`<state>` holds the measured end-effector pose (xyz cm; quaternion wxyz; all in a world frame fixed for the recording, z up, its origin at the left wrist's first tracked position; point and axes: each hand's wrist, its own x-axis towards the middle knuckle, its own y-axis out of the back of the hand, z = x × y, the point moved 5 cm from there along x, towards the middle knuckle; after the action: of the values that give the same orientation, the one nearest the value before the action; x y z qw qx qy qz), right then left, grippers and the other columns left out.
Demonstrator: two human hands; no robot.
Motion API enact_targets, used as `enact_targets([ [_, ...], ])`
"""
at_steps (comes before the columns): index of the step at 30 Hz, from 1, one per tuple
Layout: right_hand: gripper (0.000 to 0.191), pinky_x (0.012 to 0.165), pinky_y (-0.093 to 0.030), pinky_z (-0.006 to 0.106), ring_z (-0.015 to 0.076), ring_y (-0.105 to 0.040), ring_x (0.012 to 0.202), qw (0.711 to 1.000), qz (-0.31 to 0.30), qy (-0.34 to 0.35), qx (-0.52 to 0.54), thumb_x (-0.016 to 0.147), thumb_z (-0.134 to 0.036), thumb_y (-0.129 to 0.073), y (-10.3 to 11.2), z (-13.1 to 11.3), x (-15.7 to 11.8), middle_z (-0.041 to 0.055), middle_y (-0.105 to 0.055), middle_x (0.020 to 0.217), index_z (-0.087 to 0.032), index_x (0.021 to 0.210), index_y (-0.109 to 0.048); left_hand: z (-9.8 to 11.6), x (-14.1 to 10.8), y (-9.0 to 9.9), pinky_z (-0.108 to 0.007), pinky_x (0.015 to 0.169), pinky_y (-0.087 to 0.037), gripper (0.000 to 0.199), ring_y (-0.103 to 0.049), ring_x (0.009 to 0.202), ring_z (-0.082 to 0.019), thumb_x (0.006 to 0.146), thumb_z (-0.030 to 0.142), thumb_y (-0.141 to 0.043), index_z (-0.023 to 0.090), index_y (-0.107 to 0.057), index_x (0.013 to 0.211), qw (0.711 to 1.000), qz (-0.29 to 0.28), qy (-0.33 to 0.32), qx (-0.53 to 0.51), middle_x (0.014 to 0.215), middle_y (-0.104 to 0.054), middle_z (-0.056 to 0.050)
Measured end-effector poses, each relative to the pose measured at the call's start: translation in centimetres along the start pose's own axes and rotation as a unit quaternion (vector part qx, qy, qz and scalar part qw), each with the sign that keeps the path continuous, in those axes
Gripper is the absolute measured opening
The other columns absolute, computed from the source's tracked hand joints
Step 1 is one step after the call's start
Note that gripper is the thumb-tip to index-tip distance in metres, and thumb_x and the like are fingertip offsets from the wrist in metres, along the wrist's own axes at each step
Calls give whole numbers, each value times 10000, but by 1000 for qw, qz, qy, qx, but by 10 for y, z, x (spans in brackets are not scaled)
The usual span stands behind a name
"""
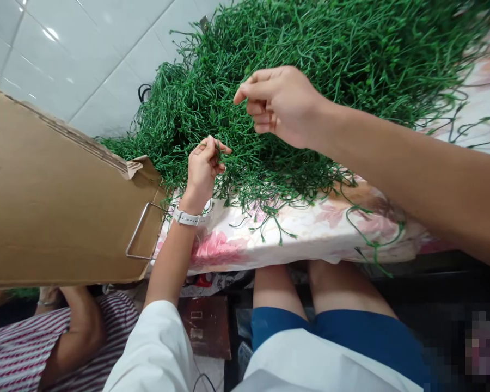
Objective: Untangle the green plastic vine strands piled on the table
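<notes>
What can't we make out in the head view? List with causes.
Head view:
- Left hand: exact contents of its grip; own fingers cover them.
- Right hand: inside of its grip; curled fingers.
- Green pile: far extent; top edge.
- Striped shirt: wearer's upper body; cardboard, left edge.
- Lower-right patch: pixelated.

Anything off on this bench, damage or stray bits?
Two minor things. The cardboard has a ragged, torn upper edge, its corner peeled up by the green pile. One green sprig has strayed from the pile and droops over the floral cloth's front edge.
</notes>
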<state>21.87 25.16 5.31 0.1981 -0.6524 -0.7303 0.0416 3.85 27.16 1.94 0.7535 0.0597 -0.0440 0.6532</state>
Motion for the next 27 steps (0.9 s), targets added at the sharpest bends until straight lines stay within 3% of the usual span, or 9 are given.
enact_targets([
  [4,205,467,-211,256,94,-294,499,990,103,88,-32,920,-82,-534,15,-15,5,-22,-418,623,-170,766,-638,0,-1,2,-186,380,-160,349,-269,428,-15,941,328,-736,166,-588,669,999,23,1,49,601,-439,64],
  [8,189,440,-232,296,99,-343,469,979,150,113,-85,872,-59,-588,22,-19,8,-23,-449,630,-196,765,-660,0,-1,5,-189,381,-153,147,-265,426,-9,856,184,-799,165,-686,763,998,33,-8,59,608,-407,80],
  [11,173,434,-275,285,96,-372,489,977,135,116,-114,842,-32,-610,19,-19,6,-48,-436,619,-200,818,-641,-1,1,6,-210,368,-130,147,-222,400,-17,901,274,-769,179,-729,796,999,32,-6,40,568,-372,83],
  [17,98,497,-332,223,69,-467,645,978,82,168,-94,880,-154,-605,20,-24,4,6,-538,876,-137,940,-681,5,6,8,-231,365,-212,445,-165,385,-70,1068,415,-493,203,-705,739,997,3,40,-72,477,-280,70],
  [22,319,591,-373,228,87,-499,748,986,67,143,-60,1026,-230,-472,22,-23,9,49,-595,951,-162,875,-744,16,9,19,-262,407,-260,592,-165,411,-109,1114,429,-264,215,-677,748,987,-9,48,-156,483,-228,59],
  [25,366,626,-383,271,96,-483,701,974,64,170,-135,1049,-250,-430,18,-29,4,65,-621,968,-148,866,-730,18,10,25,-270,465,-336,530,-231,440,-120,1098,467,-316,222,-682,804,987,-9,27,-156,502,-287,49],
  [27,324,821,-447,302,141,-555,856,932,83,223,-274,1045,-273,-472,17,-36,-1,77,-609,961,-166,847,-704,18,10,27,-269,500,-378,492,-279,460,-127,1092,470,-339,229,-686,839,989,-4,17,-144,525,-335,39],
])
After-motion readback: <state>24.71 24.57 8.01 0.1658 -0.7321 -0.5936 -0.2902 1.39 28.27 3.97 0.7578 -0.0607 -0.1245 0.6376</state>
